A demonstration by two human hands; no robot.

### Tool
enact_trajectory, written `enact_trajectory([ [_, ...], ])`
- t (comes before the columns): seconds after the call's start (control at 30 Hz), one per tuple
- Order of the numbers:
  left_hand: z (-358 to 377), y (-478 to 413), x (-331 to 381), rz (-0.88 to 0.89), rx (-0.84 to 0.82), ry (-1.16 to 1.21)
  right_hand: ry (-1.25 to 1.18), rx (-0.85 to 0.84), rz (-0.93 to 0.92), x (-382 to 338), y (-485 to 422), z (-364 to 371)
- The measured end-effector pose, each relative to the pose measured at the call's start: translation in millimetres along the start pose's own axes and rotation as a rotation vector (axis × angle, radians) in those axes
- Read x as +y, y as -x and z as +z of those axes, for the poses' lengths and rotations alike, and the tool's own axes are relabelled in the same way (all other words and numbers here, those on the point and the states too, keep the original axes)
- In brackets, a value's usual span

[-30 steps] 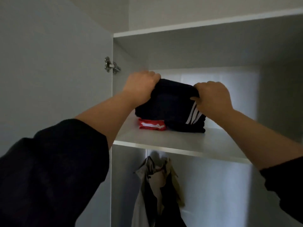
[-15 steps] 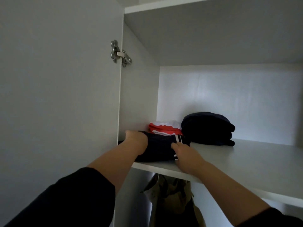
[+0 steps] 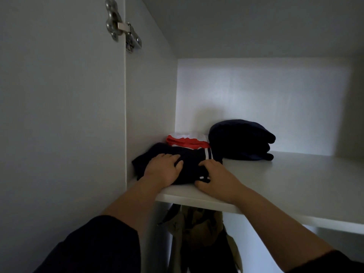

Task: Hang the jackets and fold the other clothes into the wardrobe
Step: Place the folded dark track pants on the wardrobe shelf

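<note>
A folded dark garment with white stripes lies on the white wardrobe shelf, at its front left corner against the side wall. My left hand rests flat on top of it with the fingers spread. My right hand holds the garment's right end, fingers over the top and thumb at the front edge. Just behind sits a folded red and white garment. To its right is a folded dark bundle.
The open wardrobe door stands close on the left, with a metal hinge near the top. Below the shelf hang a beige jacket and a dark one. The shelf's right part is bare.
The striped garment came down from above the stack onto the shelf's front left corner. My left hand shifted onto its top and my right hand to its right end. The camera moved closer.
</note>
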State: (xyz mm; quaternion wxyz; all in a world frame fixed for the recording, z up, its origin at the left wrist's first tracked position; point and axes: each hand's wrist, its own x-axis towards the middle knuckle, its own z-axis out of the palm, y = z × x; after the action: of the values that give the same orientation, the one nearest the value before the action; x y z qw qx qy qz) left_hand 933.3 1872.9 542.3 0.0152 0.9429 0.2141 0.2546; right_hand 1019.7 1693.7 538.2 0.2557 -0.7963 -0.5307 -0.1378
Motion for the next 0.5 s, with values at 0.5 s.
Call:
enact_trajectory([
  [0.5, -39.9, 108.8, 195.9, 0.466, 0.136, 0.089, 0.547, 0.140, 0.490, -4.8, 234.4, -115.4],
])
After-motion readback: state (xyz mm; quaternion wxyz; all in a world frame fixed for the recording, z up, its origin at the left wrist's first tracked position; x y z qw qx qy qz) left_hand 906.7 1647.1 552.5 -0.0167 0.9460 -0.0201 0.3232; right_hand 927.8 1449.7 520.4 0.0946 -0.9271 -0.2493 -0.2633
